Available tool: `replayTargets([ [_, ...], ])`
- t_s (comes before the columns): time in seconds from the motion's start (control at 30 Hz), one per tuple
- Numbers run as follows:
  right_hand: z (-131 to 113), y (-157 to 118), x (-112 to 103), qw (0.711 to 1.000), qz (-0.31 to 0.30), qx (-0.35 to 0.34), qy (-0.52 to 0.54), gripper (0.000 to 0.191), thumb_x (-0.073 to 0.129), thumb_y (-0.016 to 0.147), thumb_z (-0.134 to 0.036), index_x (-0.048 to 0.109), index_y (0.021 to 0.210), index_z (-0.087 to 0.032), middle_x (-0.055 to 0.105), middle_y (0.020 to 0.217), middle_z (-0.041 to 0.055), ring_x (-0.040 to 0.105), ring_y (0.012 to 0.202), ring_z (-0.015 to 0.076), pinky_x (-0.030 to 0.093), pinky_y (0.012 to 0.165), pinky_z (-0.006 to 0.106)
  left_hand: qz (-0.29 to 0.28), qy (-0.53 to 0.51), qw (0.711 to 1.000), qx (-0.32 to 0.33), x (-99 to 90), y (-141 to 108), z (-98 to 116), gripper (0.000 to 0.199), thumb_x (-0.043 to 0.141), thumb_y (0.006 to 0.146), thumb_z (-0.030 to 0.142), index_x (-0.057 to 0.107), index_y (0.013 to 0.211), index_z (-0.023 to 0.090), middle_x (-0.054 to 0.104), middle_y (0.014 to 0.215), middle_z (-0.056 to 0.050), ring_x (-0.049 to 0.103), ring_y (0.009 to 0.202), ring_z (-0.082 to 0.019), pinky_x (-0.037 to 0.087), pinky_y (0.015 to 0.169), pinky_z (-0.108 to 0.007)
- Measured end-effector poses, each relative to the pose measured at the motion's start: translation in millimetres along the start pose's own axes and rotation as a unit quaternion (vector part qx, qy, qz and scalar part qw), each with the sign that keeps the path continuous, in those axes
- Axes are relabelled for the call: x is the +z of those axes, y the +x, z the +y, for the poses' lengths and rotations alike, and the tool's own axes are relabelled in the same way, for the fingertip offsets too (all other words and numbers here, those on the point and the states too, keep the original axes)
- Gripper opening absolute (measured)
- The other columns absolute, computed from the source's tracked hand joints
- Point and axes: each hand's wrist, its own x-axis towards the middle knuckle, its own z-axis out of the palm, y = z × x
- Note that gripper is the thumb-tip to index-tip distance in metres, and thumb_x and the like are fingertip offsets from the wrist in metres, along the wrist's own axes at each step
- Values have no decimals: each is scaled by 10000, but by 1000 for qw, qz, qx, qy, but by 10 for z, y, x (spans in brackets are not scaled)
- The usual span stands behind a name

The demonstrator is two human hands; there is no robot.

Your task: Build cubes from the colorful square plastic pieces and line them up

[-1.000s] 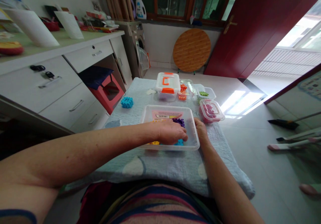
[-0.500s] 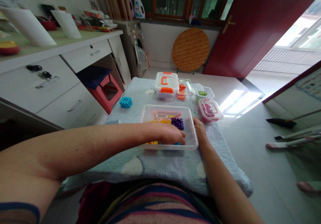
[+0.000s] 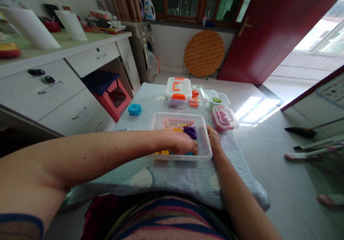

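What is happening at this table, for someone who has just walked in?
A person's left hand reaches into an open tub, over a blue piece, beside a purple piece; whether it grips anything is hidden. The right hand is at the tub's right side. Yellow pieces are in there too. Another blue cluster sits outside on the cloth, and smaller boxes stand beyond the tub.
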Motion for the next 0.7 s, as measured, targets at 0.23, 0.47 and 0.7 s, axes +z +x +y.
replayTargets([
  [0.23, -21, -2, 1, 1000, -1, 1, -1, 240, 484, 719, -315, 677, 729, -174, 645, 740, 46, 559, 701, 191, 463, 636, 290, -11, -31, 999, -5, -26, 36, 2, 309, 657, 663, 145, 699, 924, 303, 656, 1179, 43, 625, 954, -218, 466, 811, -309],
  [0.47, -6, -3, 13, 1000, 1, 4, 4, 231, 485, 721, -313, 669, 717, -174, 637, 727, 42, 556, 698, 187, 459, 633, 285, -51, 15, 998, -19, -96, 44, 66, 328, 657, 668, 154, 710, 958, 297, 610, 1198, 9, 616, 855, -207, 464, 742, -319],
  [0.7, -30, -3, 4, 1000, -5, 1, 7, 241, 487, 728, -324, 672, 706, -171, 622, 709, 36, 533, 688, 179, 443, 622, 274, 0, 73, 995, -74, -18, -11, 11, 251, 605, 670, 113, 734, 807, 279, 693, 994, 0, 610, 727, -168, 457, 661, -283],
])
